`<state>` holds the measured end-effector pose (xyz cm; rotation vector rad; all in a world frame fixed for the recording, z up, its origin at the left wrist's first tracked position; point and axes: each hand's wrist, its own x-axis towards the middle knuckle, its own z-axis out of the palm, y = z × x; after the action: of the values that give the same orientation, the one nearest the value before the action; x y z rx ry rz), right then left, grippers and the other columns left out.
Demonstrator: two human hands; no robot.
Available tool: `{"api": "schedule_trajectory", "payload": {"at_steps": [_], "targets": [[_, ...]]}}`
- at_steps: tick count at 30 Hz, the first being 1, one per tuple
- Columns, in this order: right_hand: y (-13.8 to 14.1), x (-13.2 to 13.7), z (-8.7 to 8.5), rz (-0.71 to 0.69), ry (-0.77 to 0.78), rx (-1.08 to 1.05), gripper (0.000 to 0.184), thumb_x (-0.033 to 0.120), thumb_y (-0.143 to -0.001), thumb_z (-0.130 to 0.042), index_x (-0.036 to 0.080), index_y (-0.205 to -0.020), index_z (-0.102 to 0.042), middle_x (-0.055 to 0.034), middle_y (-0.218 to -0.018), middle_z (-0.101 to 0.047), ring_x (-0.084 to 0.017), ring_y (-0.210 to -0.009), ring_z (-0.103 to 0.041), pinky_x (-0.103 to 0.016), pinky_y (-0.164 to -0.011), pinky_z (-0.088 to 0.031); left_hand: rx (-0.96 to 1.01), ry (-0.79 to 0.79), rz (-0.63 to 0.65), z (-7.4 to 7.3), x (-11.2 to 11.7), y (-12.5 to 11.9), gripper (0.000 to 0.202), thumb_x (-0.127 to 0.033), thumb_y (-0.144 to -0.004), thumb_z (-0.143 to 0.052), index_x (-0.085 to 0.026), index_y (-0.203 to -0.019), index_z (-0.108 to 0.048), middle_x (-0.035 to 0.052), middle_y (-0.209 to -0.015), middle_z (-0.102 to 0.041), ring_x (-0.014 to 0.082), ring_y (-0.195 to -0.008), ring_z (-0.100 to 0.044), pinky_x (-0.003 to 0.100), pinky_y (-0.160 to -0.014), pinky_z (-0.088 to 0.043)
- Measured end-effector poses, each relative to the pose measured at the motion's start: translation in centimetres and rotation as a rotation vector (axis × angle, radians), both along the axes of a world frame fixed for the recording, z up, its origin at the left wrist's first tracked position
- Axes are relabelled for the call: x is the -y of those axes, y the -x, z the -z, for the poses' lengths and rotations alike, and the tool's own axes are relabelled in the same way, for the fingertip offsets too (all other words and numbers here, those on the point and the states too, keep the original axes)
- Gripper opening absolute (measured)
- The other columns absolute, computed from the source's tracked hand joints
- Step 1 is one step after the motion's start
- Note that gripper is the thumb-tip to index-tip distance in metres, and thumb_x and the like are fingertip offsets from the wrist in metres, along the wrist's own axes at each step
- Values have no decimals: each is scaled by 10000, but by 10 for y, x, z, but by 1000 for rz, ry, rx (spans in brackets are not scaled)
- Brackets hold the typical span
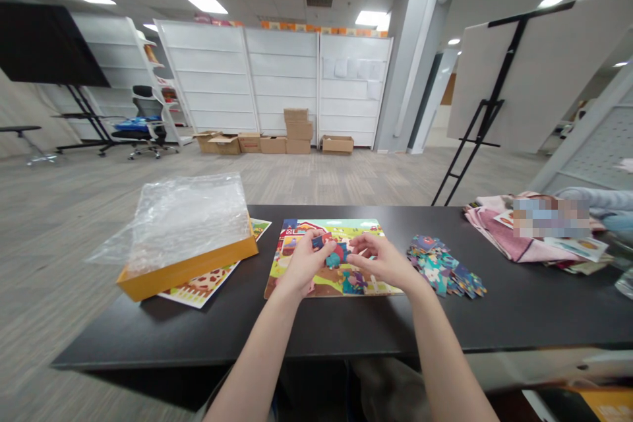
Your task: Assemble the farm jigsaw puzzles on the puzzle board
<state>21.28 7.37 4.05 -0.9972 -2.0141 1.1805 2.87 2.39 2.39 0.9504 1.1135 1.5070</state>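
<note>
My left hand (307,258) is closed on a few jigsaw puzzle pieces (334,256), blue, red and teal. At their right edge is my right hand (374,257), its fingers curled and its thumb and fingertips pinching a blue piece. Both hands are over a colourful farm picture board (291,285) with a red barn, green fields and a brown path. More joined or overlapping pieces (354,282) lie on the lower part of the board. To the right, a loose pile of puzzle pieces (440,269) rests on the black table (346,326).
An orange box (198,269) with clear plastic wrapping (190,214) sits at the left, on top of picture sheets (205,285). Folded cloths (499,231) lie at the right end. Beyond the table stand cardboard boxes (297,132), white shelves and a board on an easel (494,105).
</note>
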Motion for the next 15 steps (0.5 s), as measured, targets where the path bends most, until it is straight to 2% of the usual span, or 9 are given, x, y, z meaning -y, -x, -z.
{"api": "schedule_trajectory", "payload": {"at_steps": [2,4,7,11,15], "targets": [[4,-4,6,-19,23,-73,415,440,-728,-752,182,-1014,-598,-38,-883,-655,-149,-700,-606,-291,-650,-496,22,-17,17,2,-2,-4,492,-464,-673,-832,-205,-941,-510,-28,-806,-629,113,-673,-618,237,-611,-526],[5,-7,11,-10,5,-99,400,414,-727,-754,185,-1017,-600,-14,-817,-638,-142,-678,-591,-285,-644,-484,11,-22,22,3,-3,-6,455,-460,-703,-810,-208,-938,-512,-25,-834,-623,105,-692,-614,214,-599,-510],[-2,-11,12,-10,-21,-110,391,404,-764,-721,191,-1074,-615,14,-755,-599,-132,-650,-572,-272,-622,-467,-17,2,15,3,-5,-1,400,-460,-732,-775,-204,-910,-525,-10,-878,-626,120,-738,-632,234,-628,-531],[-14,-12,6,-6,64,-142,450,435,-794,-683,205,-1175,-621,-4,-803,-622,-144,-677,-610,-254,-576,-464,-286,6,-52,4,-5,21,326,-434,-750,-741,-184,-904,-599,19,-839,-663,161,-747,-650,271,-652,-533],[-16,-11,2,28,128,-158,450,499,-792,-664,171,-1100,-660,-4,-692,-628,-130,-566,-560,-234,-476,-403,-529,-4,-87,9,-1,43,285,-404,-725,-753,-191,-880,-644,22,-795,-692,183,-684,-650,289,-621,-516]]}}
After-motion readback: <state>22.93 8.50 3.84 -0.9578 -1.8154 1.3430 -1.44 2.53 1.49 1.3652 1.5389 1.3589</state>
